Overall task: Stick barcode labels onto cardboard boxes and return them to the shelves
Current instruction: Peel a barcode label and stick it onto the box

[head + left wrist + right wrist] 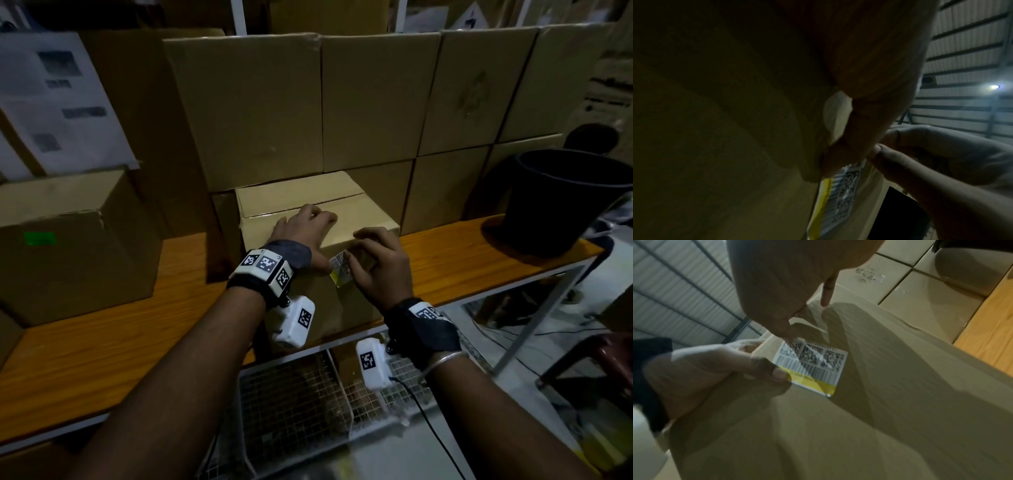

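Both hands (342, 253) pressing barcode label (810, 365), yellow strip, onto cardboard box (359, 212)

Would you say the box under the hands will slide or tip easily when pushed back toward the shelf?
The box probably slides readily: flat cardboard on a smooth wooden shelf. Tipping seems unlikely, since it looks squat. The left hand steadies it alone, hinting it is light.

barcode label (810, 365) codes, text unreadable
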